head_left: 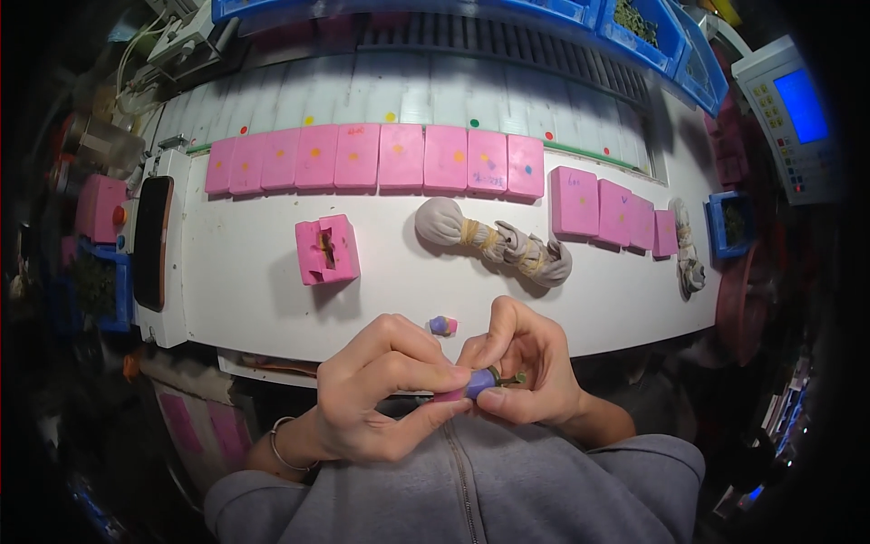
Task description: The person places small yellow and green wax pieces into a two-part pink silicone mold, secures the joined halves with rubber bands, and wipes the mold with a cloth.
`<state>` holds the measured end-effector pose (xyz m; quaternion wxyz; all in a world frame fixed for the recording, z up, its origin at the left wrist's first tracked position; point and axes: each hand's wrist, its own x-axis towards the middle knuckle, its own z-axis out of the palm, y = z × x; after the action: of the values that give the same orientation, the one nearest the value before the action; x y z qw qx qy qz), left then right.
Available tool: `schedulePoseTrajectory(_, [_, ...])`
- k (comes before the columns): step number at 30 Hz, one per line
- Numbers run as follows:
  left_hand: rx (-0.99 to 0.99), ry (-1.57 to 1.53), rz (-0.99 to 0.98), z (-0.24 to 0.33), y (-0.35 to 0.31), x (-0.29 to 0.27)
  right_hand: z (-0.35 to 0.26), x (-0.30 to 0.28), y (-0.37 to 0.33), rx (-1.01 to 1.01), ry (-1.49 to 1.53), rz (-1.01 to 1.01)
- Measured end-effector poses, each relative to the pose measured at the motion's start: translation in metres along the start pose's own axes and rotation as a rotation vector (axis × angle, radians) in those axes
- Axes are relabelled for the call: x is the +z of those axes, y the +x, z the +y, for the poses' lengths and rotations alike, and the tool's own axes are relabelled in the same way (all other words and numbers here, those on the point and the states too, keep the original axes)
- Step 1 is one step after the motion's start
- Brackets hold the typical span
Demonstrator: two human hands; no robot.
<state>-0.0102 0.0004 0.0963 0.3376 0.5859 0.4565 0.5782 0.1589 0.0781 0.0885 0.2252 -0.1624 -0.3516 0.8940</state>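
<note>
In front of my chest, both hands work on a small purple-and-pink rubbery piece (480, 383). My left hand (385, 385) pinches its pink end between thumb and fingers. My right hand (535, 367) grips the purple end, where a thin green bit (517, 378) sticks out. Fingers hide part of the piece. Just beyond them on the white table (390, 313) lies another small purple-and-pink piece (442, 325), apart from both hands. Farther left, a pink block mould (328, 250) stands with a hollow slot in its top.
Pink blocks (317, 156) line the back of the table, with several more at the right. A tied grey cloth bundle (489, 240) lies mid-table; a smaller one (689, 249) is far right. A phone (154, 240) rests left; blue bins (634, 36) and a blue-screened device (788, 109) stand behind.
</note>
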Motion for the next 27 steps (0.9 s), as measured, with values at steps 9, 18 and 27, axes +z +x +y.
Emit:
schedulePoseTrajectory(9, [-0.004, -0.150, 0.167, -0.018, -0.008, 0.007, -0.007, -0.003, 0.005, 0.027, 0.007, 0.000])
schedulePoseTrajectory(18, [-0.337, -0.945, 0.385, -0.025, -0.007, 0.007, 0.008, -0.004, 0.012, -0.500, -0.670, 0.091])
schedulePoseTrajectory(27, [-0.671, -0.752, 0.229, -0.021, -0.013, 0.011, 0.017, -0.002, 0.020, -0.584, -1.263, 0.194])
